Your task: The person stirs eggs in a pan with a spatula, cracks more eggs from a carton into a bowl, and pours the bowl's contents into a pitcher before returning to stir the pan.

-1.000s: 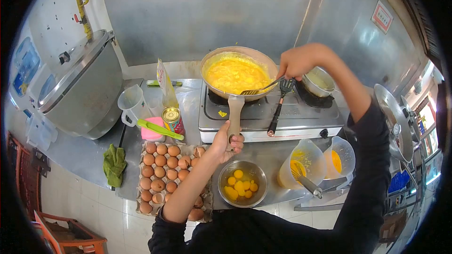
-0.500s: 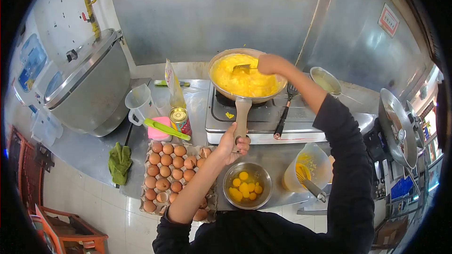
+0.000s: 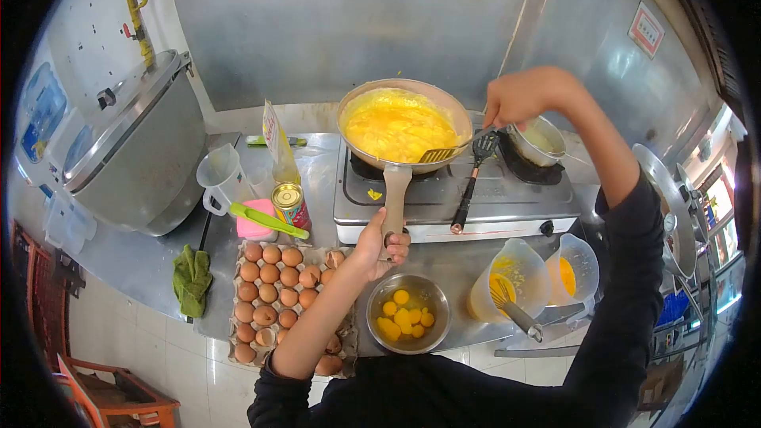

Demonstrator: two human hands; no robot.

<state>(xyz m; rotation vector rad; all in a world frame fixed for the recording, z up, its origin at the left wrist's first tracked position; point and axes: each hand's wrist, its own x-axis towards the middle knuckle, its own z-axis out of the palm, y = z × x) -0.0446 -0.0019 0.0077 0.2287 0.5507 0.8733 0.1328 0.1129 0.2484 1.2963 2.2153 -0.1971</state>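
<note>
**A:** Start close in – what's nearest the person?

**B:** A steel bowl (image 3: 369, 311) of raw yolks at 6 o'clock, right against the body. Brown eggs (image 3: 272, 275) sit at its 9 o'clock, and a jug (image 3: 507, 281) with a whisk in it at its 3 o'clock.

**A:** And the hands?

**B:** The left hand (image 3: 379, 242) is just beyond the bowl, with its fingers wrapped firmly round the pan handle (image 3: 392, 190). The handle runs toward 12 o'clock to the pan (image 3: 448, 97), which sits on the left burner of the stove (image 3: 507, 206). The right hand (image 3: 519, 99) is farther off, at about 3 o'clock of the pan and raised over a small pot (image 3: 537, 141). Its fingers are clenched on the end of a slotted turner (image 3: 437, 155). The turner's head rests at the pan rim between 4 and 5 o'clock, at the edge of the scrambled egg (image 3: 396, 127).

**A:** Which step is that?

**B:** Mid-stir, I'd judge. The egg looks soft and glossy, in loose curds that fill most of the pan, and the blade sits at the near rim – one end of a stroke.

**A:** What does the next move call for?

**B:** Probably sliding the blade low under the curds, from the rim toward 11 o'clock. The left hand would need to pin the pan steady on the burner meanwhile. The right wrist needs room over the small pot, and a black spatula (image 3: 469, 182) lies on the stove just beside the handle, at its 3 o'clock.
</note>
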